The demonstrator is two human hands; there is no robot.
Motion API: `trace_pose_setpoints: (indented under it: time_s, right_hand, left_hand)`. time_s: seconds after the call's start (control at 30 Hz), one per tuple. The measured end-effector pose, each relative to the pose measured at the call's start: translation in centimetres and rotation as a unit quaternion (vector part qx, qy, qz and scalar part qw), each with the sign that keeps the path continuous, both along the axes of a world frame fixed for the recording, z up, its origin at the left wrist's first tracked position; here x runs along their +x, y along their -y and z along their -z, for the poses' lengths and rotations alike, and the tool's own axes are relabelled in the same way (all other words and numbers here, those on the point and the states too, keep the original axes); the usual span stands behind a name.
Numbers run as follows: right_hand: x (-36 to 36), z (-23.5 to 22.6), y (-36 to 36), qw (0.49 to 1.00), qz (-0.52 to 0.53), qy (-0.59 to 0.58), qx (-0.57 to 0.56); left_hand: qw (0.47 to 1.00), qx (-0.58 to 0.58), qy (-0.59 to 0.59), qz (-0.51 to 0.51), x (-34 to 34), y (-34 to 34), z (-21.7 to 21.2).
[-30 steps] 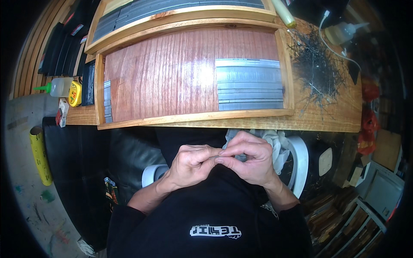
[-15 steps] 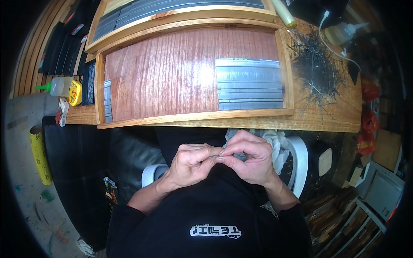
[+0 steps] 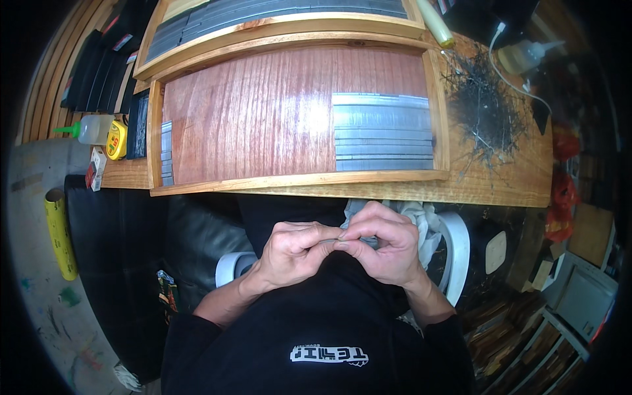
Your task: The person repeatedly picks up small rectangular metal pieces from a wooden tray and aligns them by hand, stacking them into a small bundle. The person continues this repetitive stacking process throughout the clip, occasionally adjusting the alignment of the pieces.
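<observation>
Left hand (image 3: 294, 251): curled, fingertips pinching one end of a thin grey strip (image 3: 331, 241).
Right hand (image 3: 384, 243): clenched round the strip's other end — fingertips touching the left's.
Strip: held over the lap, just below the wooden tray (image 3: 289, 183).
Tray: grey strips (image 3: 383, 133) stacked at right.
Behind hands: white cloth (image 3: 421, 220).
Bench left: yellow tape measure (image 3: 116, 139).

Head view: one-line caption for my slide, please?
Left hand and right hand pinch a small grey piece below a wooden tray of grey strips.
</observation>
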State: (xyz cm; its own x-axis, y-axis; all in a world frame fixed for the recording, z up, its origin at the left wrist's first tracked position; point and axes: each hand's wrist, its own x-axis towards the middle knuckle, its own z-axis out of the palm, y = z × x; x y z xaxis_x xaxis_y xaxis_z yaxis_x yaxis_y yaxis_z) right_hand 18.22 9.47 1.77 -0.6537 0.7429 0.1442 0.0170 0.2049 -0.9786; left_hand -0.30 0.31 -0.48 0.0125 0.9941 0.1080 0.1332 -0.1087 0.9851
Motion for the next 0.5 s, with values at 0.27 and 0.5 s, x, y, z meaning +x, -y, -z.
trace_pose_setpoints:
  time_s: [0.27, 0.5]
  right_hand:
    - [0.14, -0.05, 0.01, 1.0, 0.003, -0.005, -0.008]
    - [0.1, -0.23, 0.28, 0.999, 0.008, 0.033, 0.009]
  left_hand:
    - [1.0, 0.0, 0.008, -0.004, 0.24, 0.03, -0.02]
    - [1.0, -0.019, -0.018, -0.006, 0.08, -0.07, -0.54]
